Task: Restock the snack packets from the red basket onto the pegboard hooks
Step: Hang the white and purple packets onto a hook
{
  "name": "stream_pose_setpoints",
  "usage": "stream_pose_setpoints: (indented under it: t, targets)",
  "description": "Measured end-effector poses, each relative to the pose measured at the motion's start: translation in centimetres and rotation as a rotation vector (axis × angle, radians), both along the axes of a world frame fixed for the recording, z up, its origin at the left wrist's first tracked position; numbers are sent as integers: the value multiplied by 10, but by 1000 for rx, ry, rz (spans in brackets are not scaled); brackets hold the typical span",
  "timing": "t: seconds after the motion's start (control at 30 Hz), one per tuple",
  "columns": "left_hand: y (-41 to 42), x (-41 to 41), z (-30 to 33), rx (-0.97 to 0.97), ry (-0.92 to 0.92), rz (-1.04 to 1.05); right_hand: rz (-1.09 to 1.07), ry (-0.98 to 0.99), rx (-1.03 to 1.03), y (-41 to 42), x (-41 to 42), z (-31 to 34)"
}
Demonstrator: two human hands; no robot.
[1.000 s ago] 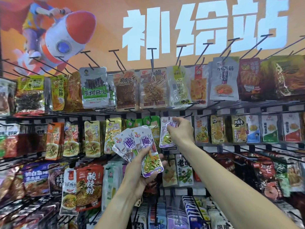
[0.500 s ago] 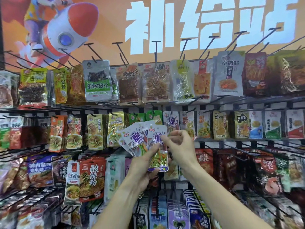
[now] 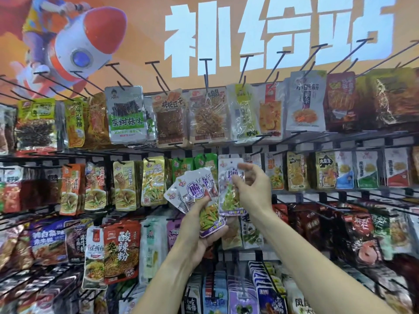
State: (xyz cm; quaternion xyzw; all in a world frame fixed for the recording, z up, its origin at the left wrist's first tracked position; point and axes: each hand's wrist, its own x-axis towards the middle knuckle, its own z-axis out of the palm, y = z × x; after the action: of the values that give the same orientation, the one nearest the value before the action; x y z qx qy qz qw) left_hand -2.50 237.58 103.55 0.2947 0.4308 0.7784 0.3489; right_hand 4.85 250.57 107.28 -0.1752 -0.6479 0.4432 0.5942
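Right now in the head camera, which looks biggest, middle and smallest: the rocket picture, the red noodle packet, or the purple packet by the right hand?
1. Rocket picture: largest by far.
2. Red noodle packet.
3. Purple packet by the right hand: a little smaller, but partly hidden by the fingers, so ranks two and three are unsure.

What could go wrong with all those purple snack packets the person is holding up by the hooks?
The left hand grips a fanned bunch of purple packets by their lower ends only, so one might slide out and drop. The right hand pinches a single purple packet in front of the crowded middle row; lifting it to a hook could bump the green packets hanging beside it, or miss the small hang hole.
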Motion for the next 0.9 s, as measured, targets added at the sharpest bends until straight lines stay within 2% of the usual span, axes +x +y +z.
stream_pose_setpoints:
  t: [0.13, 0.43, 0.77, 0.83, 0.9]
  targets:
    - [-3, -2, 1, -16, -13, -5, -68, -50, 31, 11, -5, 29]
    - [-10, -4, 1, -44, 21, 26, -170, -129, 46, 21, -21, 35]
    - [-15, -6, 3, -45, 35, 28, -317, -378, 141, 33, -38, 32]
    - [-15, -8, 0, -42, 48, 43, -328, -344, 154, 21, -28, 23]
    - [-14, -9, -2, -43, 44, 56, -235, -177, 111, 0, -12, 8]
